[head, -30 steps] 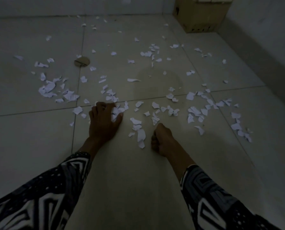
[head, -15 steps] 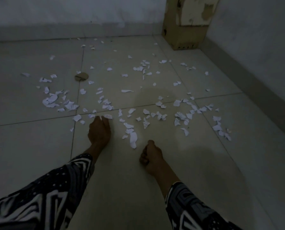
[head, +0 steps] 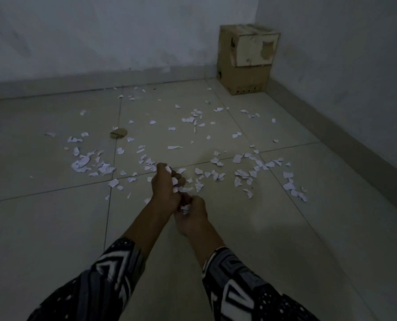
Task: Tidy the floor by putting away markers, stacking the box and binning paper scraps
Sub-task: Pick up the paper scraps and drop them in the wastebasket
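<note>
Both hands are raised off the tiled floor [head: 54, 239] and pressed together. The left hand [head: 166, 189] has its fingers [head: 178, 179] curled round a bunch of white paper scraps [head: 175, 181]. The right hand [head: 193, 215], just under it and touching it, is curled round more white scraps. A moment ago both hands were down on the tiles and apart, the left raking scraps and the right in a fist.

Loose scraps [head: 243, 174] lie past the fingers and to their right, reaching toward the skirting of the right wall [head: 343, 66]. A denser heap [head: 86, 163] lies left of the fingers. A small brown piece [head: 118, 133] lies further out on the left.

2 cardboard boxes [head: 246, 59], 1 on the other, stand in the far right corner, well apart from the hands. The tiles nearest the patterned sleeves [head: 114, 269] are bare, and so is the stretch to the right of the forearms.
</note>
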Available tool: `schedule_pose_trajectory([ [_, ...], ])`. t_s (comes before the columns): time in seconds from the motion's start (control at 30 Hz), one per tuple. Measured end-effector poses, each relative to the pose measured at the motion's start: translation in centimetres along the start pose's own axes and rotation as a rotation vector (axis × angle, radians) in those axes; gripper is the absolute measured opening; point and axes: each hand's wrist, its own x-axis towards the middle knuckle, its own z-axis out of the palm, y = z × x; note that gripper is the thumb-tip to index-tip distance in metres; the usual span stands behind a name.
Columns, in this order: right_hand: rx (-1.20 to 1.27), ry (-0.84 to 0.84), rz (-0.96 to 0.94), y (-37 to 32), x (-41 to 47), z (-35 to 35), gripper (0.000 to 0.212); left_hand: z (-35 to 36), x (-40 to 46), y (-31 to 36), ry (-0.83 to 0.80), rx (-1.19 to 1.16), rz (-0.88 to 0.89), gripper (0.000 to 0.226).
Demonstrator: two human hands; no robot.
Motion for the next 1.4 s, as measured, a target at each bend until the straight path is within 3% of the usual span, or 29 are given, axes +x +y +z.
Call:
schedule_pose_trajectory([
  [0.1,0.002,-0.149,-0.025,0.5,-0.7,1.2,0.028,1.6,-1.7,-1.2,-0.01,0.123,0.111,0.037],
  [0.23,0.061,-0.196,-0.012,-0.2,-1.6,2.0,0.034,1.1,-2.4,-1.3,0.082,0.321,0.39,0.031],
  [0.43,-0.023,-0.255,0.017,-2.0,-2.3,2.4,0.031,0.0,-2.5,-1.5,0.106,0.526,0.597,0.035],
  [0.8,0.007,-0.312,-0.021,-2.5,-1.6,2.6,0.037,0.7,-3.5,-1.3,0.023,0.43,0.756,0.051],
  [1.07,0.025,-0.322,-0.08,-2.4,-0.5,2.4,0.04,0.3,-3.3,-1.6,0.011,0.425,0.798,0.031],
  [1.2,-0.001,-0.337,-0.094,-2.3,-0.3,2.1,0.058,-0.1,-3.0,-1.8,-0.013,0.429,0.796,0.027],
  [1.4,-0.099,-0.339,-0.06,-2.3,-0.2,2.1,0.046,-0.3,-2.5,-2.1,-0.012,0.48,0.785,0.026],
])
